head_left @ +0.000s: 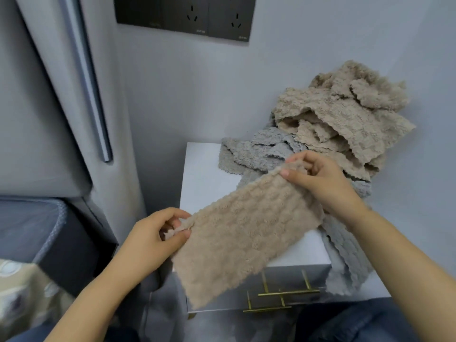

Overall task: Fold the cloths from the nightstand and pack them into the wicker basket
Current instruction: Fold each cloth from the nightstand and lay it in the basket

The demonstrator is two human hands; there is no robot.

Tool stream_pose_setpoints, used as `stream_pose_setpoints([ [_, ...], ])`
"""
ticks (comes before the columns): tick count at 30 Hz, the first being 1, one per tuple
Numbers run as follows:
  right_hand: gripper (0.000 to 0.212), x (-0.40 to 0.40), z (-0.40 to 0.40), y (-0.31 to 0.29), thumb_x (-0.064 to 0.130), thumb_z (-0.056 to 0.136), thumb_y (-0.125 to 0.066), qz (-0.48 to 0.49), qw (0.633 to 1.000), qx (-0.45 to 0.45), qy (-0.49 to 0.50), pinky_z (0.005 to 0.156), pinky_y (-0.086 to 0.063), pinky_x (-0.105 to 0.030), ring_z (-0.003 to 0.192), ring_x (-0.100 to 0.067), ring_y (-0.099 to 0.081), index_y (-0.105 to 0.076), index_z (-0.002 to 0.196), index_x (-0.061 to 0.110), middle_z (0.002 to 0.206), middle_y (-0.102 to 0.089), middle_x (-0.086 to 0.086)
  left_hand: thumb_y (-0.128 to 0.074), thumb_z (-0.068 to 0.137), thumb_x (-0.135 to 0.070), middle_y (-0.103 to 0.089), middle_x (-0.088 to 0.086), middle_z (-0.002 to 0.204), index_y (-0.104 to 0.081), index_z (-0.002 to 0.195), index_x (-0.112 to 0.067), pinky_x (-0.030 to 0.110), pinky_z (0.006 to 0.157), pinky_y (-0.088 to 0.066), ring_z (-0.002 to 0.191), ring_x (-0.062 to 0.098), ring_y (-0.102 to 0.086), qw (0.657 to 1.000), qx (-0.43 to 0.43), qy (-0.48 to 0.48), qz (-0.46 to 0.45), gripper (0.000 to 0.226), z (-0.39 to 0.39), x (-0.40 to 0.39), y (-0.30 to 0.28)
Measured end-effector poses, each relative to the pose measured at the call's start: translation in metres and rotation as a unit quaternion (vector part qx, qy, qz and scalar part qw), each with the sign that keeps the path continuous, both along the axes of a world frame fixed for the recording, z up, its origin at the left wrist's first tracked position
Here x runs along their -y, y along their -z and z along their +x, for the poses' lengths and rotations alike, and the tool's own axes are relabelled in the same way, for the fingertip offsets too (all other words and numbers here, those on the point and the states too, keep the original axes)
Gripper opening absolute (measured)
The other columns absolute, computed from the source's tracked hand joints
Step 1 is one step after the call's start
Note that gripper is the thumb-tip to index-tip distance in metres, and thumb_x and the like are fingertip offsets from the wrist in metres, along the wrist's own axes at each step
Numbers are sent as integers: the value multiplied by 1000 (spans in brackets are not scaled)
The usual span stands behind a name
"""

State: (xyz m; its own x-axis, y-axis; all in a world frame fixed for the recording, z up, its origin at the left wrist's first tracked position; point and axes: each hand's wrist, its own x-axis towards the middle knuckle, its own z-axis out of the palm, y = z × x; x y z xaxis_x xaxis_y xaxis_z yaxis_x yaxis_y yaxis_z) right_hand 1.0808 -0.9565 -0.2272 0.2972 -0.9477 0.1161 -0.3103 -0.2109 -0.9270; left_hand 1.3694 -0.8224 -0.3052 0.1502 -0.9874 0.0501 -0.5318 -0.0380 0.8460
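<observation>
The left hand point(158, 234) pinches one short end of a beige cloth point(237, 240), and the right hand point(318, 178) pinches the opposite end, so the cloth hangs stretched between them above the front-left corner of the nightstand point(204, 174). It is a fluffy, waffle-textured strip with scalloped edges, apparently doubled lengthwise. Behind the right hand, a loose heap of beige and grey cloths point(330, 124) fills the nightstand's back-right corner, one grey cloth point(345, 257) spilling over the right edge. The white nightstand has brass drawer handles point(288, 292). Grey walls carry a black socket panel point(185, 14); a bed point(29, 228) lies left.
</observation>
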Motion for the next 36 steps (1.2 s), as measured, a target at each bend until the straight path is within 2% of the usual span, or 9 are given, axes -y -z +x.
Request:
stream_pose_setpoints([
  [5, 26, 45, 58, -21, 19, 79, -80, -53, 995, -81, -2, 81, -54, -34, 76, -11, -62, -70, 104, 13, 87, -67, -1, -79, 79, -25, -68, -7, 74, -74, 76, -28, 9, 60, -42, 63, 7, -55, 999, -30, 18, 30, 6, 9, -17, -15],
  [11, 12, 91, 155, -10, 6, 76, -77, -131, 966, -216, -53, 65, -46, -14, 62, 6, -56, -68, 83, 12, 83, -68, 0, -76, 82, -34, -68, 6, 69, -72, 74, -21, 16, 64, -47, 59, 6, -61, 992, -67, 10, 109, 16, 18, -22, -12],
  [13, 18, 100, 180, 4, 4, 75, -75, -141, 954, -258, -66, 67, -43, -17, 67, 0, -56, -69, 90, 14, 84, -62, 2, -74, 84, -33, -66, 9, 63, -70, 78, -12, 17, 66, -49, 59, 9, -67, 987, -96, 3, 130, 22, 16, -21, -11],
  [17, 36, 112, 213, 33, 8, 77, -76, -144, 912, -368, -110, 80, -45, -27, 88, -15, -52, -68, 111, 17, 96, -55, 0, -72, 85, -35, -60, 3, 51, -69, 83, -4, 10, 43, -35, 37, 0, -51, 977, -133, -18, 167, 31, 14, -19, -10],
  [21, 35, 115, 225, 51, 12, 79, -76, -129, 909, -382, -106, 75, -38, -24, 91, -16, -52, -67, 112, 19, 97, -54, 3, -73, 84, -34, -59, -3, 47, -68, 73, -10, 18, 58, -41, 44, 6, -57, 969, -189, -40, 153, 27, 16, -18, -7],
  [26, 41, 95, 214, 47, 20, 84, -70, -157, 928, -331, -69, 95, -44, -32, 112, -19, -53, -61, 124, 16, 122, -58, -3, -73, 83, -40, -63, -6, 53, -65, 77, -16, 15, 48, -39, 47, 3, -57, 982, -109, -48, 145, 25, 15, -20, 2],
  [31, 23, 16, 164, 32, 18, 91, -64, -185, 935, -272, -135, 95, -37, -20, 109, -8, -54, -68, 114, 16, 116, -62, 4, -73, 81, -45, -60, -9, 59, -56, 84, -33, 23, 65, -51, 56, 2, -55, 991, -22, -53, 120, 20, 20, -20, 8],
  [34, 37, -31, 128, 42, 30, 95, -58, -213, 895, -372, -125, 114, -23, -27, 134, -15, -37, -61, 129, 17, 144, -47, 0, -71, 83, -44, -67, -7, 68, -53, 102, -35, 23, 67, -52, 61, 4, -63, 988, -7, -30, 149, 28, 21, -20, 4],
  [36, 59, -54, 115, 52, 43, 98, -48, -168, 886, -414, -122, 119, -6, -28, 147, -15, -14, -36, 149, 16, 160, -21, 3, -72, 83, -42, -70, -5, 71, -54, 106, -33, 24, 63, -51, 54, 5, -64, 986, -22, -33, 162, 31, 24, -21, -1],
])
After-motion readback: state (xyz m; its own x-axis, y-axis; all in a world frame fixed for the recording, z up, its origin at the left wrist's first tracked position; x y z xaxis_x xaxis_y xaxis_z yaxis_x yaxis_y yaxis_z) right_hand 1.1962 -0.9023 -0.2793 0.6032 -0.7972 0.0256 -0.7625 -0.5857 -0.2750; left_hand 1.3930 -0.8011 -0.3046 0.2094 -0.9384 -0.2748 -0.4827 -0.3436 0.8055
